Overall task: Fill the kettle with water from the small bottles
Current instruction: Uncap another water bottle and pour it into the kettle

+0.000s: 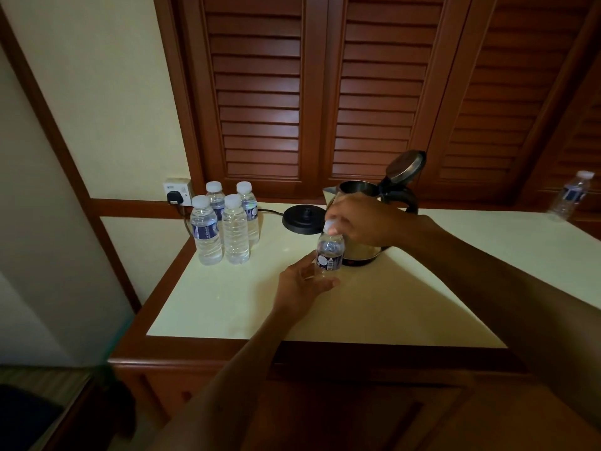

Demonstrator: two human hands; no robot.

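A small clear water bottle (pixel 329 253) with a dark label stands upright in front of the steel kettle (pixel 356 190). My left hand (pixel 300 286) grips its lower body. My right hand (pixel 361 219) is closed over its white cap (pixel 331 226), and partly hides the kettle's body. The kettle sits on the cream tabletop with its lid (pixel 406 164) flipped up and its mouth showing. Several more capped bottles (pixel 224 222) stand grouped at the table's back left.
The kettle's black base (pixel 300 219) lies left of the kettle, its cord running to a wall socket (pixel 177 192). Another bottle (pixel 570 195) stands far right. Wooden louvred doors (pixel 325 92) rise behind the table (pixel 227 304), which has a wooden rim.
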